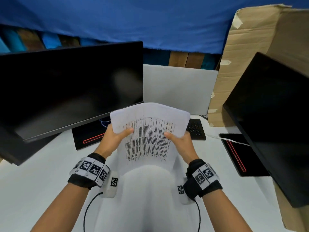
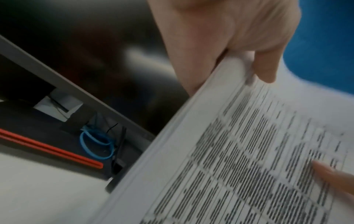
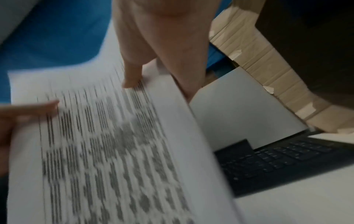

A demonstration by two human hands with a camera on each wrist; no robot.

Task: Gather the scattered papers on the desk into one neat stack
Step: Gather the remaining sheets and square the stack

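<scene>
A stack of white papers (image 1: 148, 131) printed with dense table columns stands almost upright above the white desk (image 1: 41, 190), its top curling back. My left hand (image 1: 115, 136) grips its left edge, thumb on the printed face, fingers behind. My right hand (image 1: 178, 139) grips the right edge the same way. In the left wrist view the papers (image 2: 239, 151) show several sheet edges under my left hand (image 2: 229, 45). In the right wrist view my right hand (image 3: 162, 45) pinches the papers (image 3: 114, 144), with the left thumb at the far edge. The stack's bottom edge is hidden by my chest.
A dark monitor (image 1: 66, 87) stands at the left on a black base with a red stripe (image 1: 90, 139). A second monitor (image 1: 274, 118) is at the right, cardboard (image 1: 247, 56) behind it. A black keyboard (image 1: 195, 129) and a grey panel (image 1: 178, 87) lie behind the papers.
</scene>
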